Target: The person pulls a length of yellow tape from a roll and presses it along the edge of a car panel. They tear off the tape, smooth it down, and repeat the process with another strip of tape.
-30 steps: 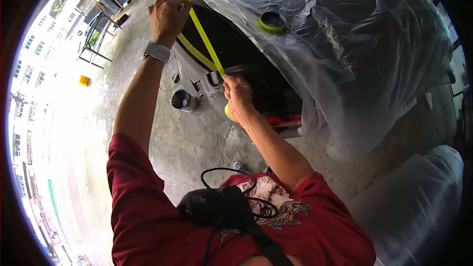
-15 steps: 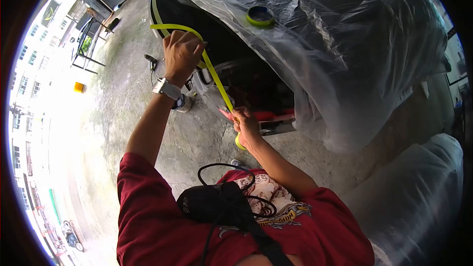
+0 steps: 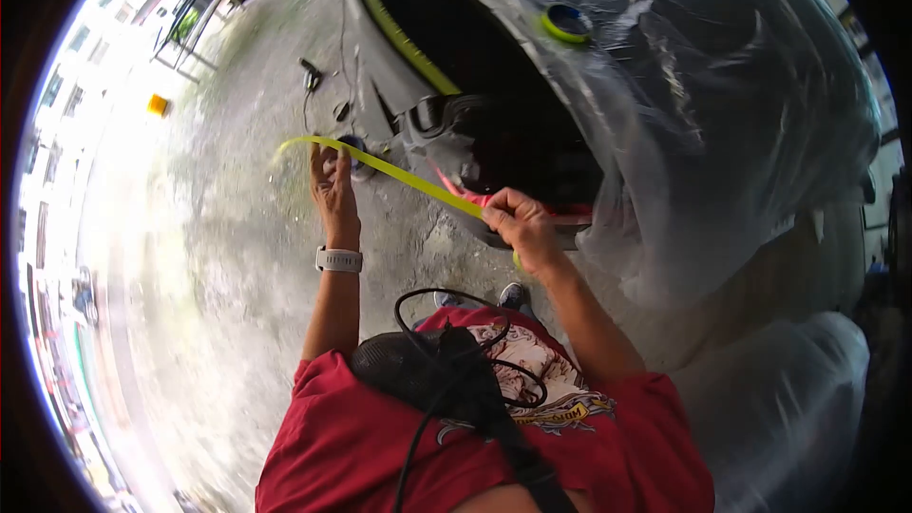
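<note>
A strip of yellow masking tape [image 3: 408, 178] stretches between my two hands, in front of the car. At its left part, my left hand [image 3: 334, 199] has its raised fingertips on the strip, and the free end curls out past them to the left. My right hand [image 3: 527, 233] pinches the strip's other end. Under that hand a bit of the yellow roll shows; the rest is hidden. Beyond the hands is the car's dark glass [image 3: 475, 38], with yellow tape [image 3: 404, 38] stuck along its left edge. Plastic film [image 3: 703, 133] drapes the car's right side.
A second tape roll [image 3: 567, 24] rests on the film. On the concrete floor [image 3: 247, 256] lie a dark corded tool [image 3: 310, 74] and a yellow object [image 3: 159, 105]. A metal-framed stand [image 3: 185, 28] is at upper left. More plastic covering [image 3: 798, 408] bulges at lower right.
My left hand has come down and away from the car, its grip changing from a fist to raised fingers. The strip now runs flatter. The view has shifted, showing more of the taped edge.
</note>
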{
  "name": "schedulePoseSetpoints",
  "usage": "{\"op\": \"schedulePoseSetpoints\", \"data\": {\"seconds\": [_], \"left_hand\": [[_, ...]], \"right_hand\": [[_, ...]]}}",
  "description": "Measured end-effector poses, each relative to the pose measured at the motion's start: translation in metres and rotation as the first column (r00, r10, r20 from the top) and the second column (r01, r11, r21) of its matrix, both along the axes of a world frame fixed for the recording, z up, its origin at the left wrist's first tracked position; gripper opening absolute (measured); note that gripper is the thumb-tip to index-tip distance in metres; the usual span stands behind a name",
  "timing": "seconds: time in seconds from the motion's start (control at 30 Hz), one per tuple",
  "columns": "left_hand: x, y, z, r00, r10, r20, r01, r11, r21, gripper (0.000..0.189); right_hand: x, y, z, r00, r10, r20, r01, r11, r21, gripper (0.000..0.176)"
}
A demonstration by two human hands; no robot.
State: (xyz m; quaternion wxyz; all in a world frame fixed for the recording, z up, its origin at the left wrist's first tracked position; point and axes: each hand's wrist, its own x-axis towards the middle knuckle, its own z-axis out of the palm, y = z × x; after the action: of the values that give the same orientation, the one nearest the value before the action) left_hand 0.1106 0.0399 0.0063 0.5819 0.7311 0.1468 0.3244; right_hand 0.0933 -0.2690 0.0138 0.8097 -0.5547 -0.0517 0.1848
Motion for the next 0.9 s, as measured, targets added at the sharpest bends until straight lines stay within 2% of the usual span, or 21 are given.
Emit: {"op": "schedulePoseSetpoints", "data": {"seconds": [0.03, 0.07, 0.1, 0.13, 0.2, 0.27, 0.33, 0.37, 0.43, 0.47, 0.53, 0.57, 0.67, 0.73, 0.8, 0.83, 0.9], "left_hand": [[-0.015, 0.014, -0.023, 0.992, 0.064, -0.110, -0.098, 0.932, -0.348, 0.051], [-0.030, 0.027, -0.047, 0.971, 0.086, -0.222, -0.212, 0.735, -0.644, 0.069], [-0.051, 0.036, -0.080, 0.957, -0.056, -0.284, -0.182, 0.647, -0.740, 0.082], [-0.077, 0.041, -0.106, 0.927, -0.203, -0.316, -0.164, 0.539, -0.827, 0.095], [-0.126, 0.009, -0.126, 0.823, -0.530, -0.204, 0.007, 0.368, -0.930, 0.098], [-0.150, -0.029, -0.136, 0.779, -0.626, 0.024, 0.152, 0.151, -0.977, 0.094], [-0.149, -0.060, -0.124, 0.794, -0.585, 0.164, 0.275, 0.107, -0.955, 0.086], [-0.145, -0.070, -0.121, 0.814, -0.557, 0.168, 0.264, 0.097, -0.960, 0.086], [-0.130, -0.079, -0.120, 0.841, -0.439, 0.316, 0.380, 0.064, -0.923, 0.068], [-0.127, -0.078, -0.120, 0.851, -0.417, 0.319, 0.376, 0.061, -0.925, 0.068], [-0.122, -0.076, -0.122, 0.887, -0.318, 0.333, 0.399, 0.168, -0.901, 0.046], [-0.122, -0.074, -0.123, 0.888, -0.312, 0.337, 0.400, 0.164, -0.902, 0.046], [-0.122, -0.071, -0.126, 0.956, -0.178, 0.234, 0.266, 0.186, -0.946, 0.022], [-0.122, -0.067, -0.122, 0.967, -0.169, 0.192, 0.224, 0.203, -0.953, 0.019], [-0.125, -0.061, -0.117, 0.964, -0.184, 0.191, 0.241, 0.310, -0.920, 0.019], [-0.125, -0.057, -0.114, 0.963, -0.195, 0.189, 0.243, 0.311, -0.919, 0.019], [-0.124, -0.046, -0.105, 0.965, -0.251, 0.079, 0.214, 0.573, -0.791, 0.018]], "right_hand": [[0.005, 0.007, 0.009, 0.993, 0.073, 0.092, -0.067, 0.996, -0.057, 0.006], [0.010, 0.015, 0.014, 0.991, 0.105, 0.088, -0.099, 0.993, -0.070, 0.006], [0.015, 0.023, 0.016, 0.986, 0.157, 0.059, -0.152, 0.985, -0.080, 0.006], [0.018, 0.031, 0.018, 0.977, 0.210, 0.028, -0.207, 0.974, -0.090, 0.006], [0.022, 0.047, 0.016, 0.952, 0.304, -0.037, -0.307, 0.942, -0.135, 0.005], [0.021, 0.065, -0.001, 0.905, 0.382, -0.190, -0.400, 0.914, -0.067, 0.006], [0.017, 0.082, -0.017, 0.886, 0.396, -0.241, -0.432, 0.894, -0.117, 0.007], [0.013, 0.090, -0.025, 0.883, 0.382, -0.275, -0.432, 0.889, -0.151, 0.008], [0.008, 0.099, -0.041, 0.869, 0.388, -0.307, -0.455, 0.869, -0.192, 0.008], [0.005, 0.104, -0.046, 0.873, 0.367, -0.322, -0.447, 0.866, -0.223, 0.007], [-0.006, 0.113, -0.042, 0.880, 0.371, -0.297, -0.450, 0.851, -0.271, 0.007], [-0.011, 0.116, -0.041, 0.895, 0.361, -0.263, -0.432, 0.847, -0.309, 0.007], [-0.016, 0.118, -0.051, 0.894, 0.351, -0.279, -0.426, 0.859, -0.283, 0.015], [-0.017, 0.118, -0.046, 0.891, 0.353, -0.285, -0.431, 0.856, -0.286, 0.019], [-0.017, 0.117, -0.046, 0.888, 0.356, -0.291, -0.435, 0.854, -0.285, 0.023], [-0.017, 0.117, -0.048, 0.888, 0.352, -0.297, -0.437, 0.846, -0.305, 0.025], [-0.016, 0.118, -0.052, 0.891, 0.339, -0.302, -0.430, 0.844, -0.320, 0.028]]}}
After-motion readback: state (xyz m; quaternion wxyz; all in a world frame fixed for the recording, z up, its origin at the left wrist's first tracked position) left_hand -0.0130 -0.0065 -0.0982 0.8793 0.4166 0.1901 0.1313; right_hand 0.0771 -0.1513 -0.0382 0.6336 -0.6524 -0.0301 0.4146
